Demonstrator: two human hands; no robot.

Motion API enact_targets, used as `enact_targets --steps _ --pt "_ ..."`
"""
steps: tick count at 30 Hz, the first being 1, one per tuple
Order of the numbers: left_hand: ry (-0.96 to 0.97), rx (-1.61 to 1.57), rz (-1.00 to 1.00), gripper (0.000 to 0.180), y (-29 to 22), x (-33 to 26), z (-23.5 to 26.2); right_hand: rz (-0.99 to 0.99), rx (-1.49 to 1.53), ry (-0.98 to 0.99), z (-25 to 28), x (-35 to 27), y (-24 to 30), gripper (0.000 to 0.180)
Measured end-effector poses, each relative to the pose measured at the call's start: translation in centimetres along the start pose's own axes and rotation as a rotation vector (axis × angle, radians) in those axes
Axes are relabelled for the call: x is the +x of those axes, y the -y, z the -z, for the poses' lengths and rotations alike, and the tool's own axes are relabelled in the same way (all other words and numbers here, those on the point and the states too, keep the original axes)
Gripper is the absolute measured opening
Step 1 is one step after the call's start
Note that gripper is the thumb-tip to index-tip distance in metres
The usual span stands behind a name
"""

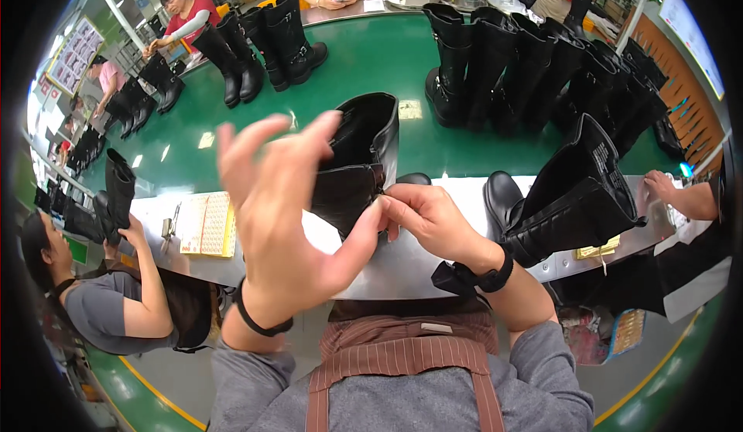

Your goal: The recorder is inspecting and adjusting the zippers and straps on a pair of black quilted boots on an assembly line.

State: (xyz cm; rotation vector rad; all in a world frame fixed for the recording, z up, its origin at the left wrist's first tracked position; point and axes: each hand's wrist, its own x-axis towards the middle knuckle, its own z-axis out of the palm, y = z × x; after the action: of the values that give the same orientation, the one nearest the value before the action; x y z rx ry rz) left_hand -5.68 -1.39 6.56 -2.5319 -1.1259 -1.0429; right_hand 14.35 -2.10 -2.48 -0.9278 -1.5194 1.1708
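A tall black boot [346, 193] stands in front of me on the metal edge of the bench, its shaft top gaping toward me. Its lower part is mostly behind my hands. My right hand [424, 214] pinches thumb and fingertips together at the shaft's edge; what lies between them is too small to make out. Raised over the boot's left side, my left hand [282, 215] has its fingers spread and smeared by motion. The left thumb tip meets the right fingertips at that edge.
Another black boot [569, 188] leans to the right, near a co-worker's hand [672, 190]. Several boots [495, 68] stand on the green bench top [356, 53]. At left lies a yellow-edged sheet [207, 224]; beyond it a co-worker [116, 300] holds a boot. More people work across the bench.
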Motion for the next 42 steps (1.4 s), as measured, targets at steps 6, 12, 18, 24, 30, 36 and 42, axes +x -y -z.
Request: enact_targets --steps 6,12,18,24,30,36,42 --pt "0.037 -0.092 -0.164 0.039 -0.7 2.8 -2.6 -0.033 -0.004 0.017 0.0 -0.1 0.0 0.031" --pt "-0.285 -0.611 0.198 0.136 2.7 -4.0 -8.2 -0.029 0.044 0.051 0.7 -1.0 -0.6 0.034" --pt "0.347 -0.908 0.543 0.068 2.3 -10.9 -13.7 -0.151 0.222 0.098 0.3 -1.1 2.8 0.036" --pt "-0.069 -1.117 0.597 0.021 0.3 -10.3 -14.8 0.073 0.167 0.169 1.7 -3.2 7.4 0.031" --pt "-0.094 -0.599 0.582 0.048 2.0 -10.9 -15.7 -0.485 -0.929 0.120 4.8 -12.6 4.1 0.053" --pt "-0.093 -0.702 0.754 0.056 2.8 -10.9 -15.2 -0.521 -1.242 -0.580 9.0 -20.4 -0.3 0.056" --pt "-0.021 -0.644 0.713 0.071 3.1 -11.1 -14.7 -0.404 -0.463 -0.734 10.2 -16.8 -7.0 0.042"
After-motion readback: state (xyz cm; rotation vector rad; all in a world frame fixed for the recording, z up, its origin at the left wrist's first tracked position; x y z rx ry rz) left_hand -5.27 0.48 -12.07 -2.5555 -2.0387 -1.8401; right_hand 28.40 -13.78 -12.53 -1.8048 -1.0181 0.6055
